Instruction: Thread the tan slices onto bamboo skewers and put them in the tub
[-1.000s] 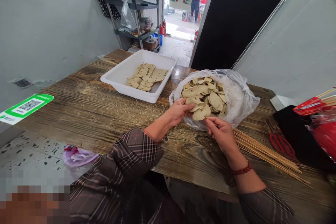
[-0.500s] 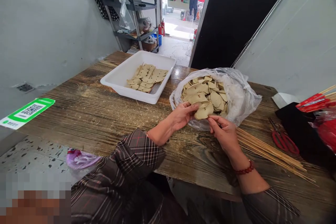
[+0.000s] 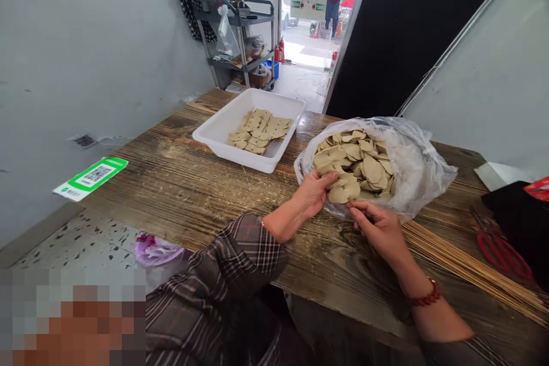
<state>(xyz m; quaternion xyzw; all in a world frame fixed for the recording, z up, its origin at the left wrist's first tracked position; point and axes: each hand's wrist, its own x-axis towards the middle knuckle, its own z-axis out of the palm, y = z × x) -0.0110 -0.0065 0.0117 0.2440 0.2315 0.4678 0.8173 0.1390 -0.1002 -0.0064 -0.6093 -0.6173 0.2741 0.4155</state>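
Note:
My left hand is closed on a flat beige slice at the front edge of a clear plastic bag. The bag stands open and holds a heap of similar slices. My right hand is pinched at the slice's lower right edge; what lies between its fingertips is too small to make out. Left of the bag, a white tray holds flat slices with thin sticks through some of them.
Long thin sticks lie right of my right hand. Beyond them are red-handled scissors and a black cloth. A green and white code card lies at the table's left edge. A grey cart stands behind.
The view has turned left, so everything appears farther right. Both hands remain at the slice by the bag's front edge, with little change in their grip.

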